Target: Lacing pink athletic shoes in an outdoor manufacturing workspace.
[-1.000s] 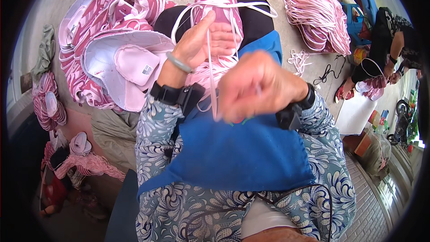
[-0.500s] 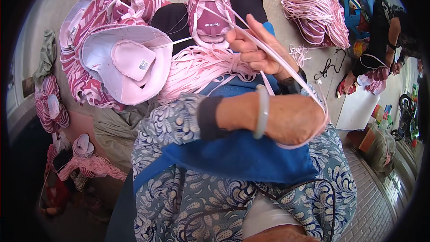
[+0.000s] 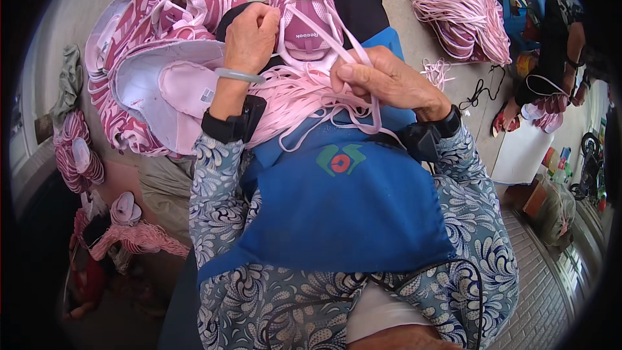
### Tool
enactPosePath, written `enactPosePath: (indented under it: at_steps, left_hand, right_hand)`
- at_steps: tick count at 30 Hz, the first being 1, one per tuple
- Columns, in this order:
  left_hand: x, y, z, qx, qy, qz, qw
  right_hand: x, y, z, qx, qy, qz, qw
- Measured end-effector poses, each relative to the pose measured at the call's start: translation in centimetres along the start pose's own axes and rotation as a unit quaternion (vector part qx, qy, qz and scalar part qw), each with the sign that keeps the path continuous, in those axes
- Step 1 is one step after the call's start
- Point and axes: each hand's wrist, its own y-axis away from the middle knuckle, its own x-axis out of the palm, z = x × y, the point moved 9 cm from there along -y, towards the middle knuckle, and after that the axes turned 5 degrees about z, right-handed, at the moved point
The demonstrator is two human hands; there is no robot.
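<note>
Centrally, the pink shoe upper [image 3: 307,26] was positioned with its tongue and collar toward the wearer and dark trousers [image 3: 357,1] visible at its sides. A pale lace [image 3: 320,30] was threaded through the upper, and its free lengths were drawn from the lacing area down toward the right.

At the lower right of the shoe upper, the lace was clamped between the thumb and bent fingers of the right hand [image 3: 381,78]; a loop was left hanging below that hand. Just beside the left edge of the shoe upper, the left hand [image 3: 251,37] was held with its fingers curled together; whether anything was gripped inside them could not be told. A pale bracelet [image 3: 240,76] was worn on the left wrist.

Directly below the shoe upper, a bundle of pink laces [image 3: 285,100] was laid over the blue apron [image 3: 350,220]. To the left of the shoe upper, an open shoe piece with pale lining [image 3: 146,84] was set against a heap of pink uppers [image 3: 107,107]. To its right, a laced pile [image 3: 447,3] was placed on the concrete floor [image 3: 389,0], with a small tangle of laces [image 3: 437,74] and a black cord [image 3: 478,94] lying nearer the wearer. Farther right of the shoe upper, another person [image 3: 556,32] was partly shown.
</note>
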Motion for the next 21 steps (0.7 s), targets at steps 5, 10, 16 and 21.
enactPosePath:
  at_steps: [5, 10, 16, 21]
  left_hand:
    - [1.2, -1.7, -1.2, 0.091, -0.043, -0.087, 0.991]
    - [1.6, -1.7, -2.9, 0.173, -0.121, -0.114, 0.971]
    - [3.2, -5.1, 0.6, 0.095, -0.043, -0.002, 0.995]
    - [3.4, -5.7, 2.4, 0.013, -0.018, 0.028, 0.999]
  right_hand:
    - [1.4, -1.3, 0.5, -0.073, 0.089, 0.044, 0.992]
    - [1.7, -1.4, 0.9, -0.091, 0.053, 0.044, 0.994]
    - [0.7, -1.3, 1.0, -0.077, 0.08, 0.013, 0.994]
    - [-1.3, 0.8, 0.5, -0.042, -0.091, 0.055, 0.993]
